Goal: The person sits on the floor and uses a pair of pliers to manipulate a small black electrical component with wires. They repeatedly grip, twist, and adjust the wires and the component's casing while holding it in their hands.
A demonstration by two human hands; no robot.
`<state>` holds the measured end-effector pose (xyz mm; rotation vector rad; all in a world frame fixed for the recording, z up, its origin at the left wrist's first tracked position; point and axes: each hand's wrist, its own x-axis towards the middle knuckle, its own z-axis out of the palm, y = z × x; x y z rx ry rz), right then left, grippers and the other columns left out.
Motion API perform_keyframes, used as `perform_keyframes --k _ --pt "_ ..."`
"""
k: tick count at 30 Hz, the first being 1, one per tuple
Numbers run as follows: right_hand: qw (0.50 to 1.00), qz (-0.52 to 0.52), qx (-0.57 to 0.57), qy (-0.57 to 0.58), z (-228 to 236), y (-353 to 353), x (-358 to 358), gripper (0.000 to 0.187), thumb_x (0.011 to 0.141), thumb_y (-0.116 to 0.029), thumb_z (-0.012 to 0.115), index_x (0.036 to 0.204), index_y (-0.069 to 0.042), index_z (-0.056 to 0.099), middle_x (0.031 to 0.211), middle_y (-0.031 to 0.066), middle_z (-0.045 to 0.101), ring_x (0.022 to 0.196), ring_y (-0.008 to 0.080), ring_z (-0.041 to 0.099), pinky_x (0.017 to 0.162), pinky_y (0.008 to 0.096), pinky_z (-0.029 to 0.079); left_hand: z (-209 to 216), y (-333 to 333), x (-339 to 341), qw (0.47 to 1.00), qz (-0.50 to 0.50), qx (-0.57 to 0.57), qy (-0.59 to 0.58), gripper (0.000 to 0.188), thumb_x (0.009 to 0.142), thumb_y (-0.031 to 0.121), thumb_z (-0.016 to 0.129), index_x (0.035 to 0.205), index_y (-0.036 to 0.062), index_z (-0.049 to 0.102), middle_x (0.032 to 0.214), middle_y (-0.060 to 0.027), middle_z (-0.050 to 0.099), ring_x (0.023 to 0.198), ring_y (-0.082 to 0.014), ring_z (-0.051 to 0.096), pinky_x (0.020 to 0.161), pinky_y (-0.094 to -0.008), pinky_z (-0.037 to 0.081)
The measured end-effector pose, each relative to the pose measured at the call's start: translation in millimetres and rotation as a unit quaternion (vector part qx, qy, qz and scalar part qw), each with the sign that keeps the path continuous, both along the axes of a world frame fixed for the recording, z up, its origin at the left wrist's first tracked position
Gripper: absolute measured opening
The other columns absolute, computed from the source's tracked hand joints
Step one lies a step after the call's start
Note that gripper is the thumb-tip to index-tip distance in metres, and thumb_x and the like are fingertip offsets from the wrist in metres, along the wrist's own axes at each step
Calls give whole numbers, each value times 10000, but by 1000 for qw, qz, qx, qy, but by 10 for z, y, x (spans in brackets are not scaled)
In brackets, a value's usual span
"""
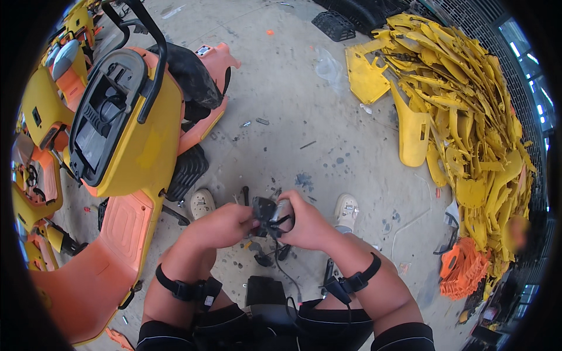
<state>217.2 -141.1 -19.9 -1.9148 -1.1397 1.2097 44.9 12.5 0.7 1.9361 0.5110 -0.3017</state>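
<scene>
In front of my knees, both hands are on a small black and grey part (265, 209) with a thin dark cable (284, 266) hanging from it. My right hand (305, 223) wraps round its grey, shiny side, fingers curled over the top. My left hand (229, 224) is closed, with thumb and fingertips against the black side. The part's exact kind cannot be made out. Just beyond my left hand shows a short dark rod-like piece (246, 194). Small dark bits (263, 259) lie on the floor under my hands.
A yellow and orange scooter (137, 152) stands close on my left, with more scooters (44, 111) behind it. To my right rises a big heap of yellow plastic panels (468, 105), with a stack of orange pieces (465, 269) at its near end. A black crate (333, 26) sits far ahead.
</scene>
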Motion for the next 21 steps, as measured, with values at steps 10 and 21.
perform_keyframes --k 10,21 --pt "989 -137 7 59 -126 26 -20 668 695 -174 777 1237 -40 409 899 76 573 817 168 564 752 323 477 -265 -182 206 965 132 144 -177 142 797 -34 597 923 13 644 794 -147 641 709 -347 623 642 -401 505" --pt "944 -216 -11 250 -221 0 -129 618 710 -191 763 1190 6 426 941 85 539 866 197 554 792 355 471 -306 -30 256 977 108 35 -180 206 809 -76 570 991 -1 629 754 -109 593 686 -191 580 637 -325 476"
